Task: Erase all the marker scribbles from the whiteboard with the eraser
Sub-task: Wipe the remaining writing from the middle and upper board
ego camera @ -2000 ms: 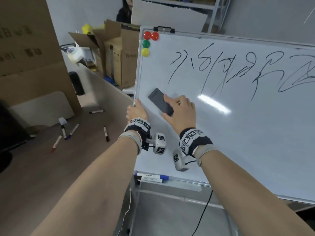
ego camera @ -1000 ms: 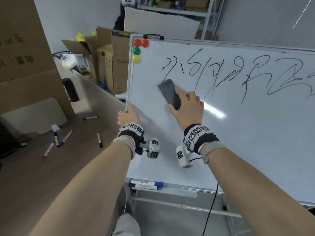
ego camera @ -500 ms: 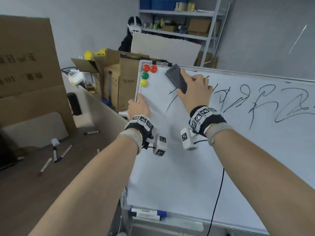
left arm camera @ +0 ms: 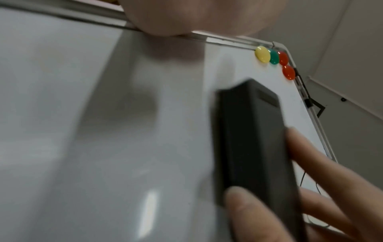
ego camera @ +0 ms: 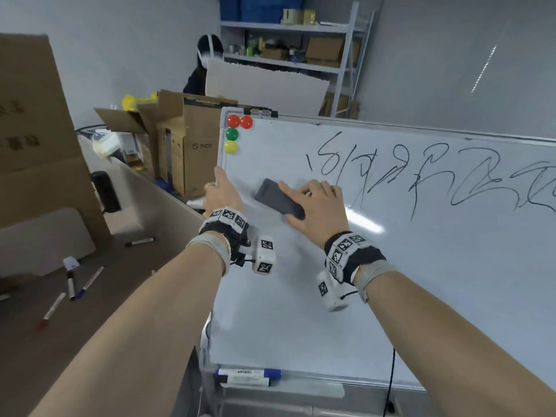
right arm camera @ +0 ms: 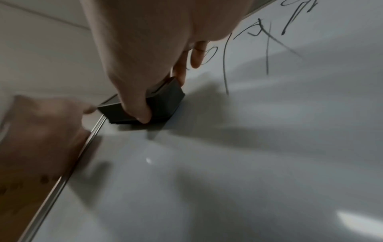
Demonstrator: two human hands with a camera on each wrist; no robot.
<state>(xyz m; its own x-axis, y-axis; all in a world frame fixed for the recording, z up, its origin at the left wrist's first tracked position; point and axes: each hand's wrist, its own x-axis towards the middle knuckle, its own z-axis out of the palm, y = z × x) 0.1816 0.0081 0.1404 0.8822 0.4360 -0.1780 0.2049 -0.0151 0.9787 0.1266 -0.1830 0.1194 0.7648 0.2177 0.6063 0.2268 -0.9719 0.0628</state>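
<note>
Against the glossy whiteboard, near its left edge, the right hand grips a dark, matte, slab-shaped eraser, thumb and fingers curled round its sides, while the left hand clasps the metal frame beside it. Only the head view shows the black marker scribbles running off to the right and the round glossy magnets. The left wrist view shows a recessed rectangle on the eraser's back.
</note>
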